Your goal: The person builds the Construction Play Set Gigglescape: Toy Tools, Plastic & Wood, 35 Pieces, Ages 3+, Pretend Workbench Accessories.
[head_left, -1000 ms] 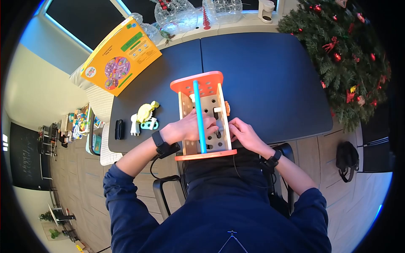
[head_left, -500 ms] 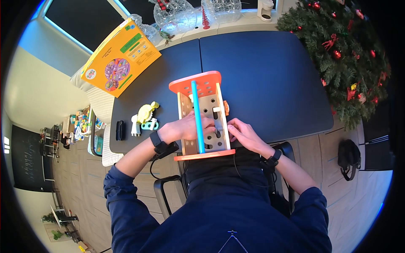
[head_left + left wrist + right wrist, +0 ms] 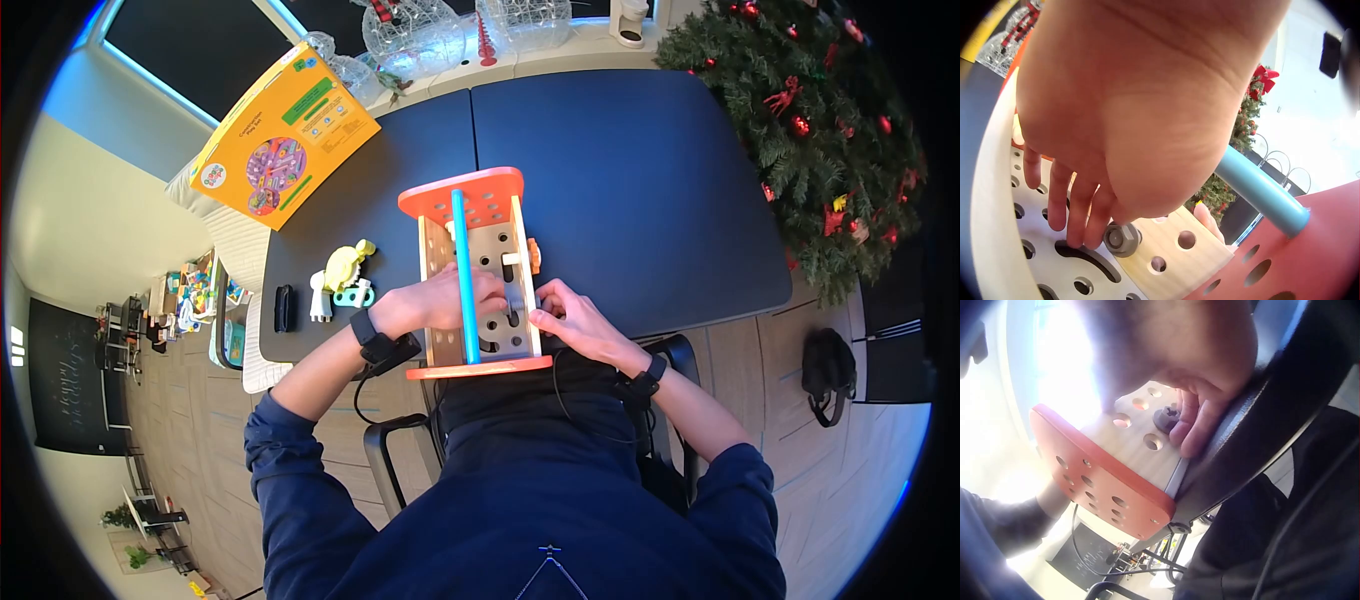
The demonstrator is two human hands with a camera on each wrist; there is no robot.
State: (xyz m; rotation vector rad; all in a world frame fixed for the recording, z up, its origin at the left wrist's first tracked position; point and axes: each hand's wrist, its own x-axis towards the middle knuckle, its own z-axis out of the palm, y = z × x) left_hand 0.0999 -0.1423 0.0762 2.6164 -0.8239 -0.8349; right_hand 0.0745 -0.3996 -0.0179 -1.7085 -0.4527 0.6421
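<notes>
Where a grey nut (image 3: 1122,240) sits on the inner face of the toy box's (image 3: 480,370) wooden side (image 3: 1172,247), the left hand (image 3: 435,303) reaches in under the blue rod (image 3: 461,230) with its fingers beside that nut, while the right hand (image 3: 580,325), outside, rests curled fingers against a grey bolt head (image 3: 1166,419); whether either hand grips, I cannot tell. The toy box stands at the dark table's (image 3: 620,200) near edge, toy pieces (image 3: 345,268) to its left and a yellow carton (image 3: 300,130) farther back
</notes>
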